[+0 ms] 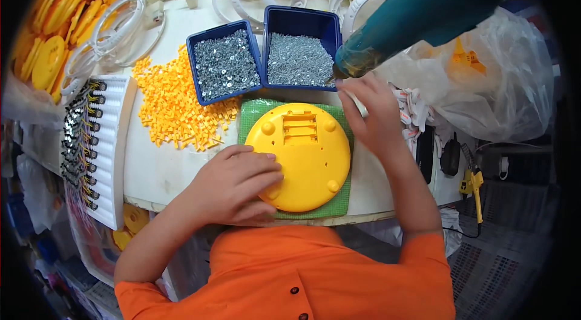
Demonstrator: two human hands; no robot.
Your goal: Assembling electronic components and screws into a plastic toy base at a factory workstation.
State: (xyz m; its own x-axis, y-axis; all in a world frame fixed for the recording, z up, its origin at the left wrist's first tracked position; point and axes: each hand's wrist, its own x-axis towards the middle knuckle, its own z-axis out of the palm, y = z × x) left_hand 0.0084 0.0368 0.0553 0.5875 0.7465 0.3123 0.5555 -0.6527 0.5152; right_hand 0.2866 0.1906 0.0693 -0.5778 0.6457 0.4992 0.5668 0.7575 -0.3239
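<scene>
A round yellow plastic disc (305, 153) with a battery slot lies face down on a green mat (251, 114) at the table's front edge. My left hand (233, 184) rests flat on the disc's left rim, fingers together. My right hand (372, 114) sits by the disc's upper right, curled around a white grip under a teal power screwdriver (423, 5) that hangs down toward the right blue tray.
Two blue trays (225, 31) (301, 16) hold grey screws. A heap of small orange pieces (169, 105) lies left of them. A white rack of wired parts (100, 144) stands at left. White rings (124, 29), yellow discs (48, 60) and a clear bag (502, 78) ring the table.
</scene>
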